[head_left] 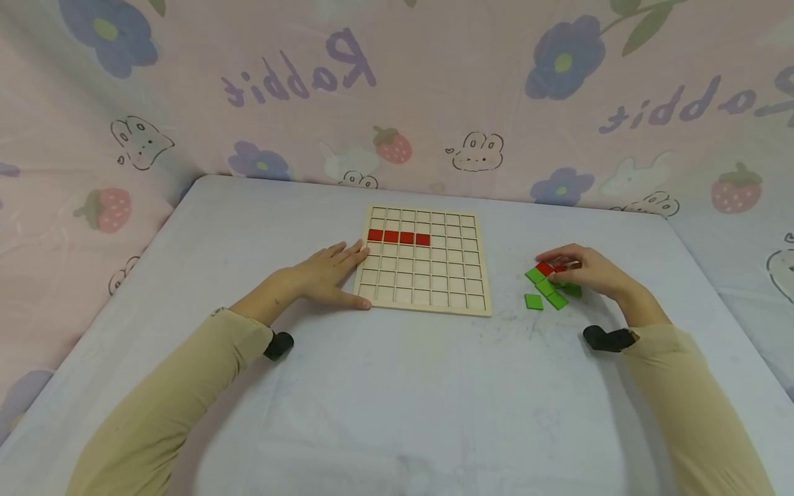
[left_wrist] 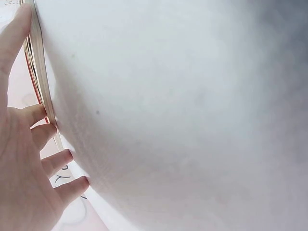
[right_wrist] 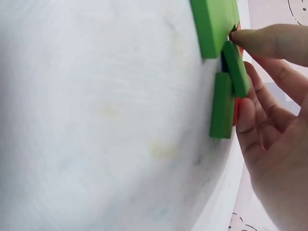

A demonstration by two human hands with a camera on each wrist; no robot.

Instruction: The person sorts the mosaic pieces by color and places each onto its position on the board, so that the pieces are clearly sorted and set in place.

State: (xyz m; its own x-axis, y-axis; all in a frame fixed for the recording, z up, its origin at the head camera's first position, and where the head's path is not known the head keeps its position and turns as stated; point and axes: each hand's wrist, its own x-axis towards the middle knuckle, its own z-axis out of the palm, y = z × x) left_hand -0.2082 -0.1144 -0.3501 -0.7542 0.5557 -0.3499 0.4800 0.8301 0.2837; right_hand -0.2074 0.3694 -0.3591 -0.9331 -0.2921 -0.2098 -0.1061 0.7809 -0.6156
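A square wooden grid board [head_left: 412,279] lies on the table, with a row of several red tiles [head_left: 406,238] in its cells near the top left. My left hand [head_left: 325,275] rests against the board's left edge, fingers spread and thumb at the lower left corner. In the left wrist view those fingertips [left_wrist: 65,156] line the board's side. To the right of the board, my right hand [head_left: 589,270] bends over a small pile of tiles. Its thumb and index finger pinch a red tile [head_left: 544,269]. Green tiles [right_wrist: 222,106] lie just under its fingers.
One green tile [head_left: 533,302] lies a little apart from the pile, on its near left side. A white cloth covers the table [head_left: 409,393]. Behind it hangs a pink curtain [head_left: 422,89] printed with rabbits, flowers and strawberries.
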